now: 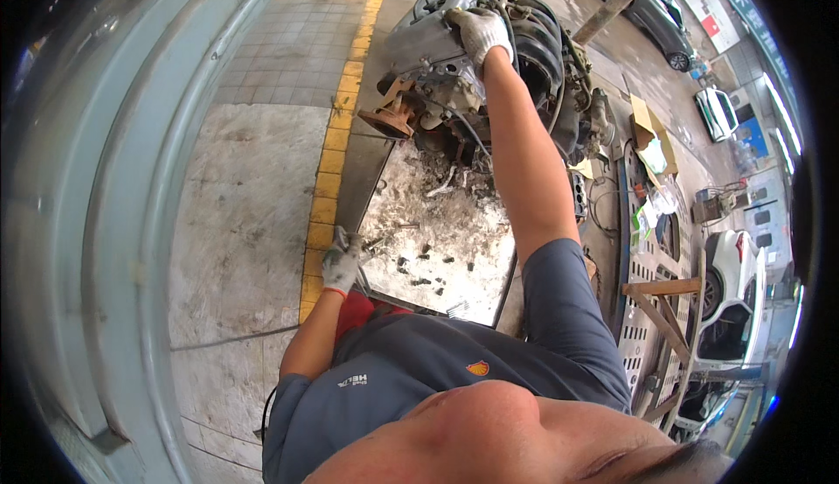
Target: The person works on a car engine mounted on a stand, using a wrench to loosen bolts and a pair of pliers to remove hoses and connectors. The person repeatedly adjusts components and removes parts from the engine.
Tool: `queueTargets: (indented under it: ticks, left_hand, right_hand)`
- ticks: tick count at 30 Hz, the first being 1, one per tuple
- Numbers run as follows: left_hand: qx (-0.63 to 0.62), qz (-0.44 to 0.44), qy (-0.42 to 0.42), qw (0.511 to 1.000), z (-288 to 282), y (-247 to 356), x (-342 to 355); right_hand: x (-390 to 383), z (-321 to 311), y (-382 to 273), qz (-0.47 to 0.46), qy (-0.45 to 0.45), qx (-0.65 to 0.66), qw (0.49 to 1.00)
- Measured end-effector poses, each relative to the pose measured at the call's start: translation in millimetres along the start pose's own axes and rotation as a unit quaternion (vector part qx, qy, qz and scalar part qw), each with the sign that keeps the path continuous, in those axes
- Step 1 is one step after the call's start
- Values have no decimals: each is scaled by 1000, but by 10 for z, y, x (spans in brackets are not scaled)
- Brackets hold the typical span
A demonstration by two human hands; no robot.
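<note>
Visibly grimy engine (450, 92), silver cover (426, 44); right fingers (457, 17) atop, left fingers (342, 239) lower, grips unclear.

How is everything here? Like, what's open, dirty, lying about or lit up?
Right hand: gloved, resting on the engine.
Left hand: gloved, at the worktop's left edge; its grip is unclear.
Engine: grimy, hoses attached.
Metal worktop: stained, strewn with small parts.
Bolt-like parts: scattered, lying loose.
Cardboard box: open.
Yellow floor stripe: scuffed.
Strip lights: lit.
</note>
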State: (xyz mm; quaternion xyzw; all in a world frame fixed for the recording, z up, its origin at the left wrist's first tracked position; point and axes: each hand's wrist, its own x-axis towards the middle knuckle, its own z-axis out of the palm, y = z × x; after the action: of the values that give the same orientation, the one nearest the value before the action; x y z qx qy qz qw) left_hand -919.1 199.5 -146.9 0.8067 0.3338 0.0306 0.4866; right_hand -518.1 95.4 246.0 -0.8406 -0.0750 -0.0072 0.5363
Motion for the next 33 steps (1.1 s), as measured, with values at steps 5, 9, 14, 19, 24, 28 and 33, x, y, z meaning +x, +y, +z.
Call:
queueTargets:
  ticks: [5,9,14,19,24,28,33]
  left_hand:
    - [9,-34,-96,995,-179,327,-16]
    - [-32,-22,-100,994,-276,499,-75]
    - [6,-6,-126,992,-170,280,72]
    - [-22,17,-124,992,-105,143,80]
    - [-119,15,-127,985,364,-386,234]
    - [-116,20,-130,985,534,-647,275]
    - [-111,-1,-116,987,478,-531,225]
  right_hand:
    - [157,-59,23,64,-33,169,983]
    - [265,-247,8,105,6,237,966]
    - [89,-439,-381,-131,59,-120,982]
    - [-282,-272,-351,-249,8,-542,803]
    - [-93,-237,-196,-372,45,-544,751]
    - [8,-272,-73,-397,36,-523,753]
    - [122,-248,224,-353,116,-385,845]
